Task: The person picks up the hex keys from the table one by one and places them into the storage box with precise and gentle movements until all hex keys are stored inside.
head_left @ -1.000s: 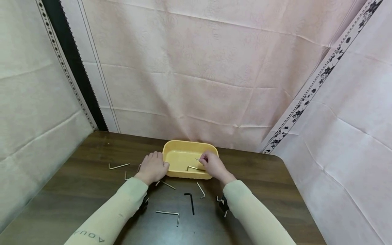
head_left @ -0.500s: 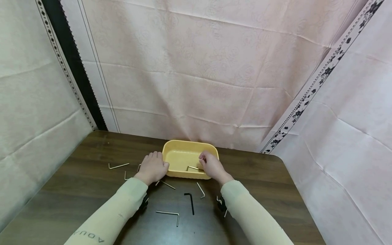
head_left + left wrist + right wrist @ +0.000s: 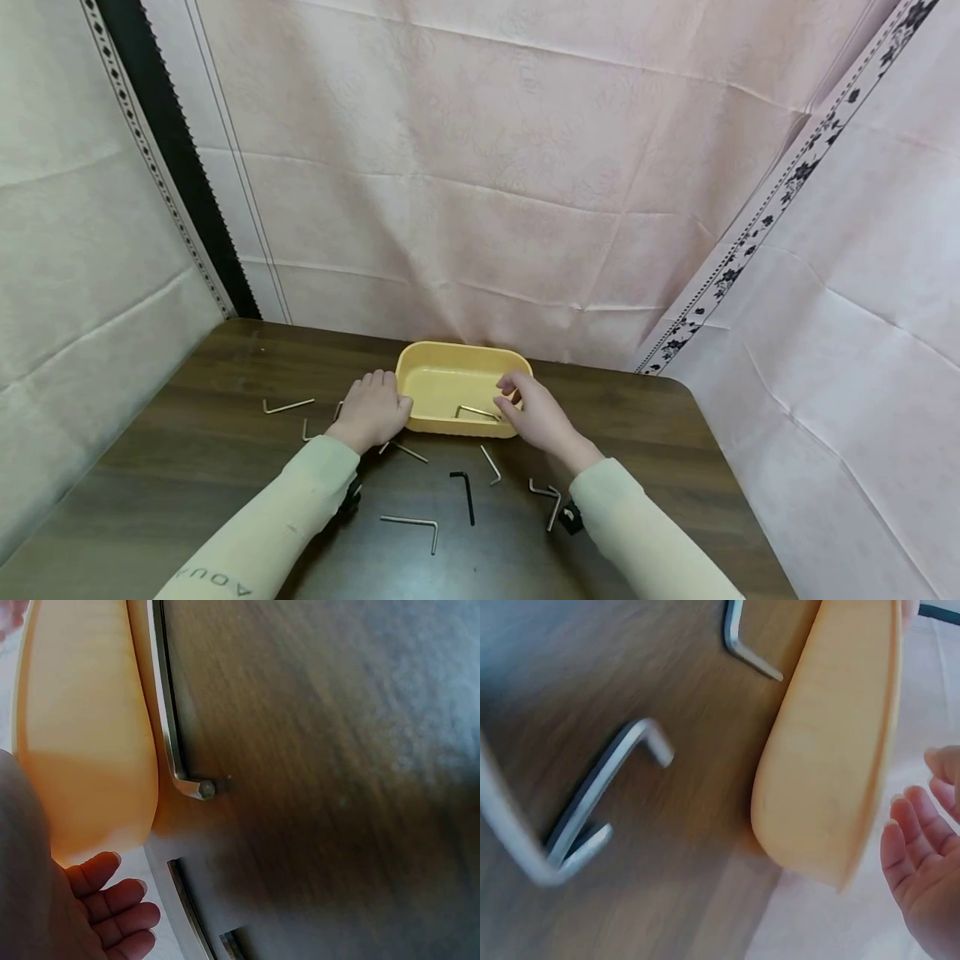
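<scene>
While head cam shows a hex key [image 3: 480,412] in the yellow tray [image 3: 465,346], left wrist has the left hand [image 3: 86,919] resting loosely against that tray, right wrist the right hand [image 3: 930,877] empty, fingers apart, so probably mid-loading, next calls for pinching a loose key [image 3: 600,787] off the tabletop [image 3: 697,847].

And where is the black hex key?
In the head view, the black key lies lower centre, left of a silver key, nearer than the yellow tray.
</scene>
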Action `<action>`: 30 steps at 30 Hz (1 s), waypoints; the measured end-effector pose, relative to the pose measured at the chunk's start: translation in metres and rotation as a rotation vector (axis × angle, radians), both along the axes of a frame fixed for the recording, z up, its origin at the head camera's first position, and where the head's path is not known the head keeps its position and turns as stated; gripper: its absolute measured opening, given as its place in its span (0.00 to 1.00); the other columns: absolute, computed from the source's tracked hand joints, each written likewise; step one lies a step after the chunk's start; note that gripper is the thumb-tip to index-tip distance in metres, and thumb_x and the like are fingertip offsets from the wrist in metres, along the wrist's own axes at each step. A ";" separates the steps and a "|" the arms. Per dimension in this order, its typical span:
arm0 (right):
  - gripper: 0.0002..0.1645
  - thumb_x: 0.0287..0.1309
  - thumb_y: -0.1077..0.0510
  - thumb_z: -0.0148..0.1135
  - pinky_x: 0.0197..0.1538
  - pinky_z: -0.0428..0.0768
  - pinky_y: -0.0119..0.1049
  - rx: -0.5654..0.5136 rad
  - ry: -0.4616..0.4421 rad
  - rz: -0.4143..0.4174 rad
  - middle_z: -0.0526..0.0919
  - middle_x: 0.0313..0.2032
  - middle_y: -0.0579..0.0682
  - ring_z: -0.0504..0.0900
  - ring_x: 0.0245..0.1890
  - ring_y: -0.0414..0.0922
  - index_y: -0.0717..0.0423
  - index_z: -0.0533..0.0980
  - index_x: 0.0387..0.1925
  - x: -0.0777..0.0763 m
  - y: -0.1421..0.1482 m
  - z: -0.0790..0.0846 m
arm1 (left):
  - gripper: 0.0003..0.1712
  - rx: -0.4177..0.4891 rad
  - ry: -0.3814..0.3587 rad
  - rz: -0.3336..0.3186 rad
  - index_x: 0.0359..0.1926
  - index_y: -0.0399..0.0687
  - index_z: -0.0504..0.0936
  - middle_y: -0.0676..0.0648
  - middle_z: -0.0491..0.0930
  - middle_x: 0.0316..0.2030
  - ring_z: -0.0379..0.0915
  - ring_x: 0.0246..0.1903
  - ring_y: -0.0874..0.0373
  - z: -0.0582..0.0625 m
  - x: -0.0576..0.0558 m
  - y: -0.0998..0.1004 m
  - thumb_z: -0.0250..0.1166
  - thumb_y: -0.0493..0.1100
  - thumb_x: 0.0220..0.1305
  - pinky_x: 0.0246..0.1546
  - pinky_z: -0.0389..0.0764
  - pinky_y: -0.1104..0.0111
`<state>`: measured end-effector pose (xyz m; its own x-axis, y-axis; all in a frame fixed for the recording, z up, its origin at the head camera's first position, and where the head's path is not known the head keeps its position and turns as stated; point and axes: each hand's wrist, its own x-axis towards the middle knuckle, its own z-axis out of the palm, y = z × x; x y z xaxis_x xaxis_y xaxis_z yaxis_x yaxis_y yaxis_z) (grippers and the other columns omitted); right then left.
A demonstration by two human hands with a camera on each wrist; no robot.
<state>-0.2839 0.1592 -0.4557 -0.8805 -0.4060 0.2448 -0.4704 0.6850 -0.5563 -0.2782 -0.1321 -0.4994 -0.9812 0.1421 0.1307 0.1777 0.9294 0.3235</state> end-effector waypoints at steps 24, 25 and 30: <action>0.23 0.51 0.42 0.71 0.42 0.75 0.37 0.083 -0.144 0.065 0.78 0.38 0.43 0.76 0.37 0.42 0.49 0.77 0.43 0.058 0.081 -0.037 | 0.20 -0.002 0.003 -0.004 0.44 0.35 0.70 0.41 0.68 0.37 0.64 0.38 0.46 0.001 -0.002 -0.001 0.47 0.48 0.66 0.45 0.66 0.51; 0.23 0.50 0.42 0.72 0.42 0.75 0.36 0.092 -0.151 0.074 0.78 0.38 0.43 0.76 0.37 0.41 0.48 0.76 0.42 0.058 0.083 -0.040 | 0.19 -0.001 0.005 -0.005 0.44 0.35 0.71 0.41 0.68 0.37 0.64 0.38 0.46 0.000 -0.002 -0.001 0.47 0.48 0.66 0.45 0.66 0.51; 0.22 0.48 0.42 0.73 0.43 0.74 0.37 0.121 -0.176 0.119 0.76 0.36 0.42 0.75 0.37 0.41 0.48 0.76 0.39 0.061 0.085 -0.052 | 0.19 -0.006 0.008 -0.010 0.44 0.35 0.71 0.41 0.68 0.37 0.64 0.38 0.46 -0.001 -0.003 -0.001 0.46 0.48 0.66 0.45 0.66 0.51</action>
<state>-0.2233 0.2442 -0.5073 -0.8493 -0.5268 0.0352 -0.4553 0.6971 -0.5538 -0.2809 -0.1330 -0.5000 -0.9787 0.1527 0.1373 0.1894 0.9295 0.3165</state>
